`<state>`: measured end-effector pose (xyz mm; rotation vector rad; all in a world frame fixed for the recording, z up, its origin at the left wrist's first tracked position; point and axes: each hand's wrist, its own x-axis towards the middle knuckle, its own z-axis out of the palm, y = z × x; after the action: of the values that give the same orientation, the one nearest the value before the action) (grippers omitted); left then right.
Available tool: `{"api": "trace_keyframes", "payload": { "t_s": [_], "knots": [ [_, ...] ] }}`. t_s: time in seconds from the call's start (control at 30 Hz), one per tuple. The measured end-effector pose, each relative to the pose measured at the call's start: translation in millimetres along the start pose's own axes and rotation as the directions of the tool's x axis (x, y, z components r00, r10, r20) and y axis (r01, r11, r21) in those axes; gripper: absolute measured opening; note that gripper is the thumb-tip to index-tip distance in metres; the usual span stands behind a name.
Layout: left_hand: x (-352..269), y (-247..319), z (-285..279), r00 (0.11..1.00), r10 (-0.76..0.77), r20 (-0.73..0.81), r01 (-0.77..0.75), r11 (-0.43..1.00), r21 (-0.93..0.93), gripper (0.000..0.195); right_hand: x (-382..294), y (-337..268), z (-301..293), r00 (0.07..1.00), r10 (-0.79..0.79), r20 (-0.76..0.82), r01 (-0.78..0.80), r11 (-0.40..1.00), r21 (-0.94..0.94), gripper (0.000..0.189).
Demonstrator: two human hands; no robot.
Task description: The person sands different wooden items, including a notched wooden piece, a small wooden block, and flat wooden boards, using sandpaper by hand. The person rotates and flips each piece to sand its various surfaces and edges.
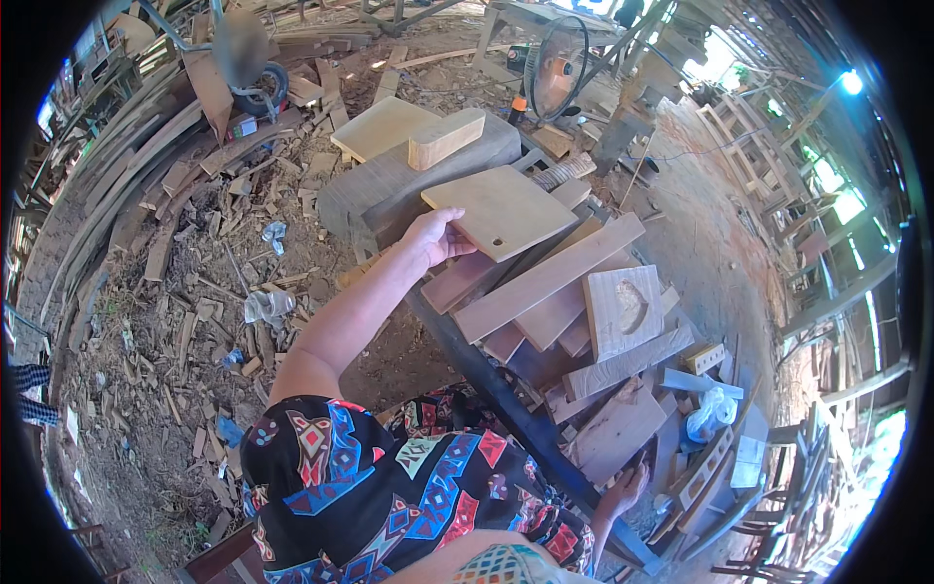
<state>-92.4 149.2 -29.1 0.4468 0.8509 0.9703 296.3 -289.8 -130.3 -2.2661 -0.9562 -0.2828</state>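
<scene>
My left hand (436,237) grips the near left edge of a flat wooden board (500,212) with a small hole near one corner. The board lies tilted over other planks beside a thick grey wood block (430,171). My right hand (626,488) rests low at the right, by the end of a wide plank (620,436); its fingers look apart, and I see nothing held in it. Between the hands lie a long plank (551,277) and a square wood piece with a carved hollow (604,310).
A rounded wood block (446,139) and a pale board (383,125) sit at the back. Beyond stands a fan (558,69). Plastic bags (709,415) lie among the right-hand pieces. Wood scraps (186,339) litter the ground left, near a wheelbarrow (211,91). A person's checked sleeve or garment shows far left.
</scene>
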Motion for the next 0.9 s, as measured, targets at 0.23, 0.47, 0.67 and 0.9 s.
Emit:
{"api": "trace_keyframes", "payload": {
  "t_s": [0.23,0.47,0.67,0.9],
  "knots": [
    [-39.7,29.9,-12.5,0.991,-0.019,0.135,-0.011,0.976,0.216,0.036,2.1,-0.9,0.8,0.999,-0.032,0.008,0.032,0.999,-0.015,0.031],
    [3.4,144.4,-51.0,0.916,0.401,-0.011,-0.394,0.904,0.168,0.038,1.4,-5.9,-1.8,1.0,-0.011,0.03,0.012,0.999,-0.045,0.033],
    [103.0,211.0,-126.3,0.71,0.428,-0.559,-0.441,0.889,0.12,0.045,4.0,1.0,-0.1,1.0,-0.018,0.016,0.02,0.997,-0.072,0.032],
    [185.5,211.9,-202.1,0.729,0.336,-0.596,-0.458,0.887,-0.059,0.045,5.8,4.6,3.0,1.0,-0.02,0.021,0.022,0.993,-0.112,0.03]
  ]
}}
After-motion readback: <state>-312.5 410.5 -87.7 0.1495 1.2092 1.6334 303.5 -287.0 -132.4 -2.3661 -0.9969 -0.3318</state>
